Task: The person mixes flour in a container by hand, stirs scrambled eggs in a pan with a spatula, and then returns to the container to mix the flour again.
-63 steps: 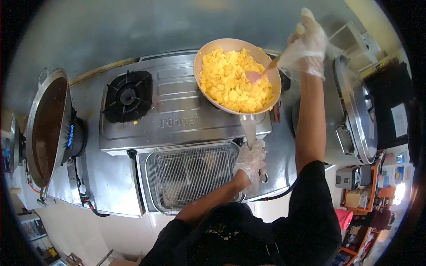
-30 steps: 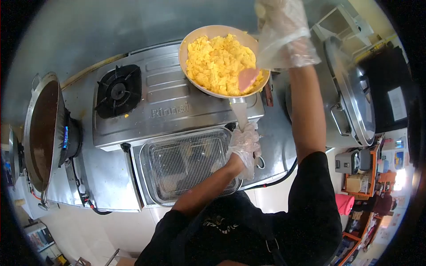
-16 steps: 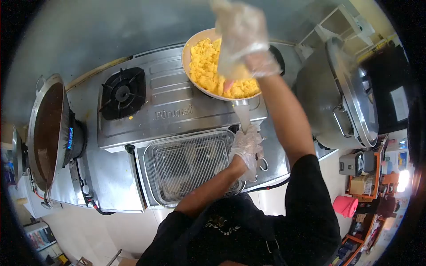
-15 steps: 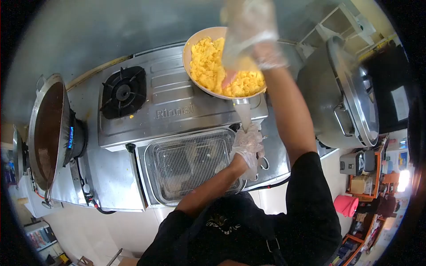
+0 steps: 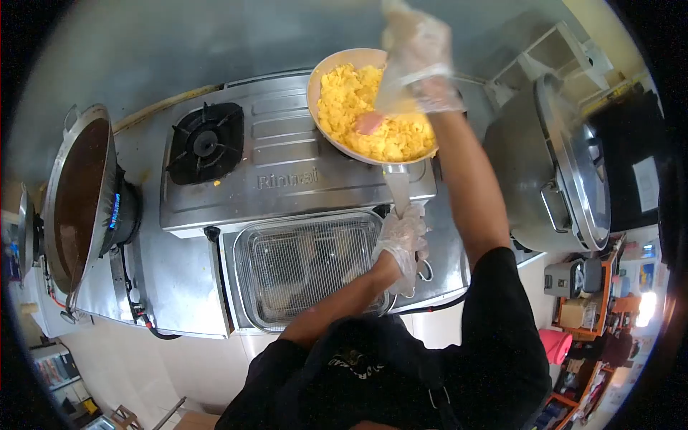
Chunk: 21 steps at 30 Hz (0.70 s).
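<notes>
Scrambled eggs in yellow clumps fill a light-coloured frying pan on the right side of the stove. In a clear plastic glove, my left hand is closed round the pan's handle. My right hand, also gloved and a little blurred, is above the pan's far right side, fingers wrapped round a spatula. Only the pink spatula head shows plainly, lying in the eggs; my hand and glove hide most of its shaft.
The steel stove has a second burner on the left. A wire rack in a tray stands before it. To the left is a large wok of brown liquid; to the right, a big lidded pot.
My right hand and the spatula have shifted over the eggs, uncovering more of the pink head. My left hand keeps its grip on the handle. The whole view has shifted slightly.
</notes>
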Tool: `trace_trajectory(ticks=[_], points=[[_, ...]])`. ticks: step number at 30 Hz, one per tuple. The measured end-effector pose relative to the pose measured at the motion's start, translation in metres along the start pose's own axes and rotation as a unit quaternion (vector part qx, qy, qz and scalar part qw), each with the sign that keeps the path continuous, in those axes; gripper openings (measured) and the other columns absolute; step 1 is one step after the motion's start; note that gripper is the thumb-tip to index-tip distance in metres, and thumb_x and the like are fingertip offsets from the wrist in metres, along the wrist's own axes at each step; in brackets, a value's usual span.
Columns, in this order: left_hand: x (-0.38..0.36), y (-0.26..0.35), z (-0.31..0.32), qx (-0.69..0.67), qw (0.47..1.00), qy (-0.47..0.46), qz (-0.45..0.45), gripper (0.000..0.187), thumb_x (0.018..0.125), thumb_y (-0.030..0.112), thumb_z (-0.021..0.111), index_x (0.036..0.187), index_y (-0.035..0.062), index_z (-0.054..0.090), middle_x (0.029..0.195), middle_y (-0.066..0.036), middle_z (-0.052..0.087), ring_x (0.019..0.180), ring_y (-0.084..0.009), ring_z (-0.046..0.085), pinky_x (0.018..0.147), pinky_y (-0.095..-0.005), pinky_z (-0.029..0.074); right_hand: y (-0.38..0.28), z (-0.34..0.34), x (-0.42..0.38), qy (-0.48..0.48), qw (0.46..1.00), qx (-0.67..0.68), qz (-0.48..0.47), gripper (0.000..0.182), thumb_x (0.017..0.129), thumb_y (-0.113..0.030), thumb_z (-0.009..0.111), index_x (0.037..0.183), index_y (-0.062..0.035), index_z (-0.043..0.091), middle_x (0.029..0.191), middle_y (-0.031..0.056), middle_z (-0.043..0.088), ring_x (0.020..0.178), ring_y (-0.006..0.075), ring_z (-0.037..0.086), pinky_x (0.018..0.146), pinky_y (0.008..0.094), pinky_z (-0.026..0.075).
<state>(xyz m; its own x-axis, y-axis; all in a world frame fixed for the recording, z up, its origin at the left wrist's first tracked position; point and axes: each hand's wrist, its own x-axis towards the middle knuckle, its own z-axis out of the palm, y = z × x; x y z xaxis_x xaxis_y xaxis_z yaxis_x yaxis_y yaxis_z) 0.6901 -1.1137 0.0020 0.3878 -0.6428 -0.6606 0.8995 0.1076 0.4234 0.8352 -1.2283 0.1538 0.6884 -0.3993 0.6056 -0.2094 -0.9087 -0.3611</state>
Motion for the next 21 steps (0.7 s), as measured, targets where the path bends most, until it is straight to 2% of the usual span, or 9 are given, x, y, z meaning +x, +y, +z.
trace_trajectory(ticks=[1, 2, 6, 7, 8, 13, 15, 20, 21], points=[[0.003, -0.004, -0.005, -0.024, 0.999, -0.021, -0.015, 0.013, 0.089, 0.023, 0.052, 0.083, 0.0117, 0.05, 0.055, 0.005, 0.041, 0.037, -0.01, 0.038, 0.032, -0.0262, 0.029, -0.01, -0.021, -0.005, 0.004, 0.96, 0.257, 0.107, 0.026, 0.084, -0.027, 0.059, 0.068, -0.0076, 0.053, 0.059, -0.0035, 0.042, 0.056, 0.0095, 0.043, 0.05, 0.0276, 0.038], [0.011, -0.005, -0.01, -0.047, 0.998, -0.045, -0.025, 0.012, 0.089, 0.023, 0.052, 0.083, 0.012, 0.05, 0.055, 0.005, 0.041, 0.037, -0.01, 0.037, 0.032, -0.0262, 0.029, -0.011, -0.031, -0.004, 0.01, 0.846, 0.494, 0.202, 0.034, 0.084, -0.034, 0.06, 0.063, -0.0099, 0.049, 0.056, -0.0051, 0.035, 0.054, 0.0087, 0.038, 0.05, 0.0279, 0.035], [0.012, -0.011, -0.009, -0.018, 1.0, -0.02, -0.01, 0.012, 0.088, 0.023, 0.052, 0.082, 0.013, 0.049, 0.055, 0.005, 0.041, 0.037, -0.0105, 0.037, 0.033, -0.0267, 0.03, 0.037, 0.014, -0.009, 0.059, 0.922, 0.343, 0.172, 0.036, 0.082, -0.036, 0.062, 0.06, -0.0118, 0.047, 0.054, -0.0062, 0.036, 0.053, 0.0082, 0.036, 0.047, 0.0289, 0.032], [0.014, -0.008, -0.007, -0.021, 0.999, -0.031, -0.009, 0.012, 0.088, 0.023, 0.052, 0.082, 0.0131, 0.049, 0.055, 0.005, 0.041, 0.037, -0.0105, 0.038, 0.033, -0.0267, 0.03, 0.023, -0.009, -0.008, 0.019, 0.865, 0.464, 0.192, 0.034, 0.082, -0.033, 0.06, 0.06, -0.0107, 0.046, 0.054, -0.0055, 0.035, 0.053, 0.0097, 0.035, 0.047, 0.0317, 0.031], [0.013, -0.009, -0.009, -0.027, 0.999, -0.035, -0.01, 0.012, 0.088, 0.023, 0.052, 0.082, 0.0133, 0.049, 0.055, 0.005, 0.041, 0.037, -0.0106, 0.038, 0.033, -0.0266, 0.03, 0.04, -0.011, -0.005, 0.056, 0.941, 0.332, 0.046, 0.02, 0.083, -0.021, 0.06, 0.073, -0.0036, 0.057, 0.06, 0.0005, 0.053, 0.055, 0.0117, 0.052, 0.048, 0.0272, 0.041], [0.016, -0.01, -0.009, -0.025, 0.998, -0.054, 0.0, 0.013, 0.089, 0.024, 0.051, 0.082, 0.0133, 0.05, 0.055, 0.005, 0.041, 0.037, -0.0112, 0.039, 0.033, -0.0276, 0.03, 0.057, 0.006, -0.012, 0.086, 0.901, 0.362, 0.223, 0.028, 0.079, -0.033, 0.062, 0.069, -0.008, 0.055, 0.06, 0.0002, 0.052, 0.05, 0.014, 0.049, 0.045, 0.0283, 0.04], [0.004, -0.002, -0.005, 0.017, 1.0, -0.022, -0.008, 0.013, 0.089, 0.025, 0.051, 0.082, 0.0134, 0.049, 0.056, 0.005, 0.042, 0.037, -0.0112, 0.039, 0.033, -0.0277, 0.03, 0.062, -0.018, 0.005, 0.128, 0.969, 0.208, 0.022, 0.025, 0.074, -0.03, 0.066, 0.072, -0.008, 0.055, 0.062, 0.0019, 0.053, 0.053, 0.0153, 0.051, 0.046, 0.0276, 0.041], [0.017, -0.012, -0.01, -0.015, 0.999, -0.04, -0.016, 0.012, 0.088, 0.025, 0.049, 0.079, 0.0177, 0.049, 0.052, 0.005, 0.041, 0.034, -0.0131, 0.04, 0.03, -0.0304, 0.031, 0.075, 0.054, 0.022, 0.09, 0.995, -0.035, 0.028, 0.008, 0.076, -0.012, 0.06, 0.081, -0.0079, 0.059, 0.066, 0.0038, 0.058, 0.059, 0.0165, 0.057, 0.051, 0.0279, 0.046], [0.014, -0.009, -0.008, -0.007, 1.0, -0.026, -0.016, 0.013, 0.089, 0.025, 0.048, 0.078, 0.0185, 0.049, 0.051, 0.005, 0.042, 0.033, -0.0131, 0.04, 0.029, -0.0303, 0.031, 0.077, 0.057, 0.036, 0.077, 0.991, 0.107, 0.004, 0.013, 0.079, -0.019, 0.055, 0.084, -0.0084, 0.06, 0.066, 0.0049, 0.058, 0.06, 0.0178, 0.056, 0.055, 0.0291, 0.046]])
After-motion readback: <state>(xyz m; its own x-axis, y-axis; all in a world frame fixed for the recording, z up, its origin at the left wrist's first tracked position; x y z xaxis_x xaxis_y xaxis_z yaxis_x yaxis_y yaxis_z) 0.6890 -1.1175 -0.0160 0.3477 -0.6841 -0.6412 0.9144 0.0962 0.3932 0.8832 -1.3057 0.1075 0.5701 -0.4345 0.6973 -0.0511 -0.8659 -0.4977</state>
